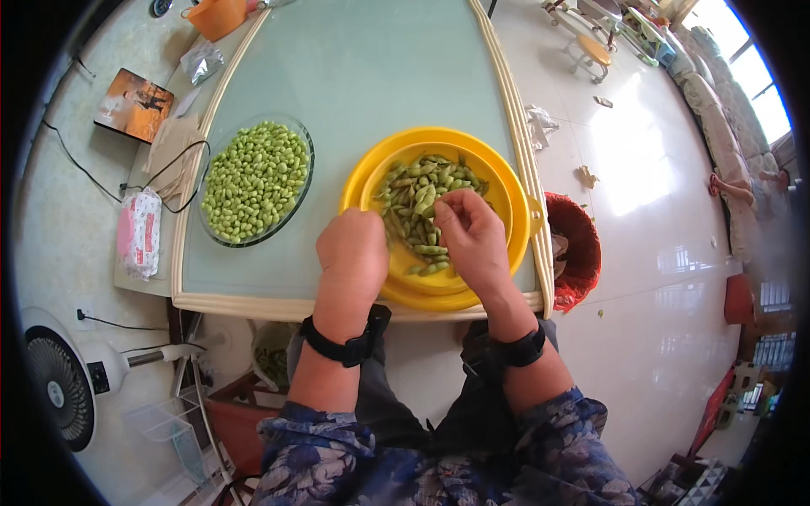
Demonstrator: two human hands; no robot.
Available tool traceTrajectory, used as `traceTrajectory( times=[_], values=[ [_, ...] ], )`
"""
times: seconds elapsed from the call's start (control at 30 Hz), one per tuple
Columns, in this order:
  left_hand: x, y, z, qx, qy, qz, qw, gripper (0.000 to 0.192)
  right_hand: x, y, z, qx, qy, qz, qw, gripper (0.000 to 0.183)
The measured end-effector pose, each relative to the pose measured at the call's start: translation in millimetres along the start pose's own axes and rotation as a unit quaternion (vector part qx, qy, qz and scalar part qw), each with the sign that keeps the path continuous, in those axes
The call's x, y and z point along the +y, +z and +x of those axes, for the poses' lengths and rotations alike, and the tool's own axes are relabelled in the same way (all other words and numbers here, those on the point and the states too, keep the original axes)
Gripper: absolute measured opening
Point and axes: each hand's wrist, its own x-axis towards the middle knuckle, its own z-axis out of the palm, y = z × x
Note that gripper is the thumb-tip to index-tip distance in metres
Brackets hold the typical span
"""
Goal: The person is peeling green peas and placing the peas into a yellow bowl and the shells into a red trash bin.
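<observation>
A yellow plastic basin (436,300) near the table's front edge holds green soybean pods (405,196). Above these pods, my right hand (474,234) pinches one soybean pod (429,212) between thumb and fingers. My left hand (352,246) is curled over the basin's left rim, back upward; its fingertips are hidden, so I cannot see if it holds anything. To the left, an oval glass dish (310,148) is heaped with shelled green soybeans (256,180).
The pale green table (367,69) has a ribbed cream edge. A red-lined bin (579,278) stands right of it. At left are a pack of wipes (142,234), a black cable (183,152) and a fan (60,386). Another person's leg (734,190) shows at far right.
</observation>
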Motion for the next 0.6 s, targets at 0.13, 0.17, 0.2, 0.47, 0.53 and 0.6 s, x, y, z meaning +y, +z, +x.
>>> traceTrajectory(
  times=[0.13, 0.17, 0.2, 0.47, 0.53, 0.6],
  values=[
    [8.9, 6.5, 4.1, -0.053, -0.010, 0.046, 0.997, 0.006, -20.3, -11.8, 1.6, -0.015, 0.135, 0.163, 0.977, 0.016],
    [9.6, 9.0, 3.5, -0.042, -0.001, 0.043, 0.998, 0.005, -19.2, -14.1, 1.8, -0.010, 0.133, 0.163, 0.978, 0.016],
    [8.2, 9.6, 1.7, -0.040, 0.002, 0.045, 0.998, 0.005, -17.5, -15.4, 2.3, -0.004, 0.125, 0.163, 0.979, 0.016],
    [2.1, 24.5, -4.6, 0.076, 0.028, -0.058, 0.995, 0.008, -10.4, -25.3, 3.6, 0.020, 0.122, 0.145, 0.982, 0.016],
    [-3.9, 25.7, -4.1, 0.086, 0.047, -0.061, 0.993, 0.006, -14.3, -25.6, 5.6, 0.015, 0.129, 0.155, 0.979, 0.016],
    [-0.6, 22.1, -1.2, 0.095, 0.067, -0.065, 0.991, 0.005, -11.9, -23.8, 3.6, 0.019, 0.137, 0.171, 0.976, 0.016]
  ],
)
